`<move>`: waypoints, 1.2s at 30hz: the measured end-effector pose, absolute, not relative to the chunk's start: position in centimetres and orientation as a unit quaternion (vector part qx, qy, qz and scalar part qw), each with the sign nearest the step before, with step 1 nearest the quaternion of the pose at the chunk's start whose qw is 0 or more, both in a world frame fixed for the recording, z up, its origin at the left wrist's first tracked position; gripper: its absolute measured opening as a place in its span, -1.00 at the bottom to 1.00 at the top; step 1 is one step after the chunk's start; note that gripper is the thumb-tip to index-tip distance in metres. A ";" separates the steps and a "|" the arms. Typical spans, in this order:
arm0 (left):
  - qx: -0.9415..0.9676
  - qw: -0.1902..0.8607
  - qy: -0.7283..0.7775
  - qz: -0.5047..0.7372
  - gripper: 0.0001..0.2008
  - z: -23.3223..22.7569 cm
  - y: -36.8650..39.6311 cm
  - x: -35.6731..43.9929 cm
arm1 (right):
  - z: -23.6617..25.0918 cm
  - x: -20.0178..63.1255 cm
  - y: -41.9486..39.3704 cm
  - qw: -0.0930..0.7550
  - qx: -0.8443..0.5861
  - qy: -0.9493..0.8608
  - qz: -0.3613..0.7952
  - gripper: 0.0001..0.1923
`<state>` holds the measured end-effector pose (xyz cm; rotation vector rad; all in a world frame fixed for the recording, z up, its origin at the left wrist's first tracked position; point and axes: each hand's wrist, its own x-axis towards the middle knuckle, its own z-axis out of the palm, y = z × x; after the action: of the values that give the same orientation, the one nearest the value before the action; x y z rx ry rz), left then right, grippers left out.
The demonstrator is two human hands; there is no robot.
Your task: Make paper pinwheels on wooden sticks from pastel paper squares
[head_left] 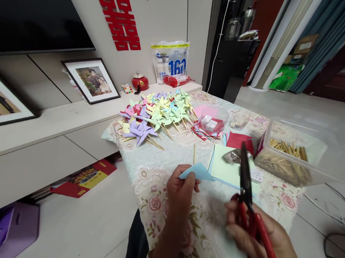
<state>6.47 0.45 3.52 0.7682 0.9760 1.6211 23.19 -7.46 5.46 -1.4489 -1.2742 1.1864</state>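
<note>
Left hand [180, 190] fingers pinched on folded blue paper [198, 172], held above worktop [152, 176]. Right hand [253, 232] fingers clamped on red scissors [247, 194], blades shut. Finished pinwheels [157, 112] piled at far end; stick box [289, 157] well stocked, so more looks left.

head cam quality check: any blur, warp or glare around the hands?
Head view: right hand and red scissors motion-blurred; left hand with blue paper fairly sharp; wide-angle warp bends door frames and edges; clear stick box looks hazy; lighting soft and even, no harsh shadows.
</note>
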 end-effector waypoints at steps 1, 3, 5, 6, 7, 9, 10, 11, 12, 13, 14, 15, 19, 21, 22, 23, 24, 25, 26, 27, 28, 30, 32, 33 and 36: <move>0.365 0.488 0.427 0.668 -0.94 3.5 0.3 6.6 | 5.7 23.1 -6.6 0.447 -0.575 -0.513 0.454 -0.58; 0.452 0.420 0.441 0.652 -0.95 3.5 0.2 6.7 | 6.2 22.7 -4.9 0.491 -0.580 -0.503 0.411 -0.58; 0.519 0.372 0.434 0.635 -0.92 3.4 0.1 6.7 | 6.5 22.2 -3.4 0.509 -0.570 -0.505 0.402 -0.60; 0.542 0.359 0.428 0.628 -0.90 3.4 0.2 6.7 | 6.6 22.0 -2.9 0.513 -0.562 -0.511 0.401 -0.63; 0.558 0.352 0.422 0.622 -0.89 3.3 0.2 6.6 | 6.6 21.7 -2.5 0.514 -0.554 -0.517 0.403 -0.66; 0.583 0.345 0.410 0.611 -0.86 3.1 0.4 6.5 | 6.5 21.4 -1.9 0.514 -0.548 -0.532 0.391 -0.71; 0.593 0.342 0.406 0.605 -0.86 3.0 0.4 6.5 | 6.4 21.4 -1.8 0.514 -0.550 -0.538 0.380 -0.73; 0.601 0.341 0.403 0.600 -0.86 2.9 0.4 6.5 | 6.4 21.4 -1.7 0.515 -0.552 -0.543 0.367 -0.74; 0.606 0.341 0.403 0.595 -0.86 2.8 0.4 6.5 | 6.3 21.5 -1.6 0.516 -0.554 -0.546 0.358 -0.74; 0.609 0.344 0.405 0.589 -0.86 2.8 0.4 6.5 | 6.3 21.6 -1.5 0.517 -0.554 -0.549 0.354 -0.74; 0.609 0.349 0.408 0.583 -0.87 2.8 0.3 6.5 | 6.4 21.7 -1.5 0.516 -0.550 -0.551 0.358 -0.74; 0.606 0.359 0.412 0.579 -0.89 2.8 0.3 6.5 | 6.5 21.8 -1.4 0.514 -0.543 -0.553 0.368 -0.74; 0.540 0.453 0.417 0.574 -0.91 2.5 0.0 6.4 | 6.9 21.8 -1.0 0.515 -0.511 -0.525 0.444 -0.75; 0.470 0.537 0.388 0.583 -0.80 2.4 0.1 6.3 | 7.0 22.0 -0.8 0.522 -0.506 -0.493 0.478 -0.71; 0.430 0.577 0.368 0.589 -0.75 2.4 0.2 6.2 | 7.0 22.1 -0.6 0.524 -0.505 -0.478 0.491 -0.69; 0.392 0.612 0.347 0.593 -0.70 2.4 0.3 6.3 | 7.0 22.3 -0.4 0.525 -0.503 -0.468 0.502 -0.67; 0.360 0.639 0.330 0.595 -0.67 2.5 0.4 6.3 | 7.0 22.5 -0.2 0.525 -0.500 -0.462 0.511 -0.65; 0.334 0.662 0.320 0.590 -0.63 2.7 0.5 6.4 | 7.1 22.7 0.1 0.525 -0.494 -0.462 0.517 -0.64; 0.317 0.682 0.314 0.580 -0.60 2.8 0.6 6.5 | 7.2 22.9 0.4 0.522 -0.485 -0.467 0.523 -0.64; 0.308 0.698 0.310 0.567 -0.57 3.0 0.6 6.6 | 7.3 23.1 0.6 0.517 -0.473 -0.477 0.530 -0.64; 0.310 0.713 0.304 0.551 -0.57 3.1 0.5 6.7 | 7.4 23.3 0.9 0.510 -0.458 -0.490 0.539 -0.65; 0.329 0.743 0.277 0.513 -0.58 3.3 0.3 6.8 | 7.7 23.5 1.5 0.488 -0.422 -0.517 0.563 -0.67; 0.344 0.785 0.233 0.460 -0.58 3.2 0.1 6.8 | 7.9 23.6 2.0 0.461 -0.392 -0.540 0.585 -0.70; 0.343 0.805 0.212 0.436 -0.58 3.2 0.1 6.8 | 7.9 23.6 2.3 0.448 -0.383 -0.550 0.591 -0.70; 0.331 0.828 0.175 0.417 -0.58 3.0 0.0 6.5 | 7.7 23.6 3.1 0.415 -0.367 -0.580 0.597 -0.70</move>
<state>6.51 -0.02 3.00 0.7025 0.3720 0.8842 23.56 3.14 7.71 -0.9234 -1.4563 1.5013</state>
